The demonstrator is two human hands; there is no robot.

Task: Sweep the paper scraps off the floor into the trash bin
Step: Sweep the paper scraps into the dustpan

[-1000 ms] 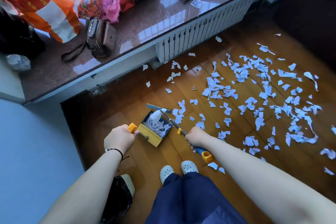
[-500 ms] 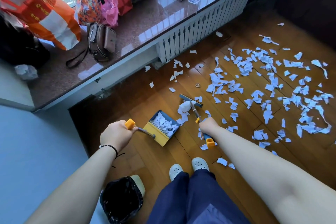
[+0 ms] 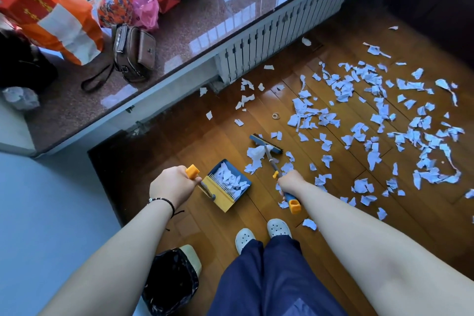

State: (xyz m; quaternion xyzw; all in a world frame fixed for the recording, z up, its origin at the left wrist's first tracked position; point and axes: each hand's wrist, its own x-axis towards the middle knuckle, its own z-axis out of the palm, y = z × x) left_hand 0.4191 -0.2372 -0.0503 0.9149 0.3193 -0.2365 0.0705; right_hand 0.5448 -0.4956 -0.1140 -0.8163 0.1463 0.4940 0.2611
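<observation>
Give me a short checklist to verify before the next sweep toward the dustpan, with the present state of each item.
1. Left hand grips the dustpan handle: ok.
2. Right hand grips the broom handle: ok.
3. Broom head sits behind a scrap pile: ok.
4. Dustpan has room left: ok, partly filled.
5. Dustpan lip flat on the floor: cannot tell.
6. Trash bin within reach and open: ok.

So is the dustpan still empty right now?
No, the dustpan held by the left hand already has a pile of paper scraps lying in its blue tray.
</observation>
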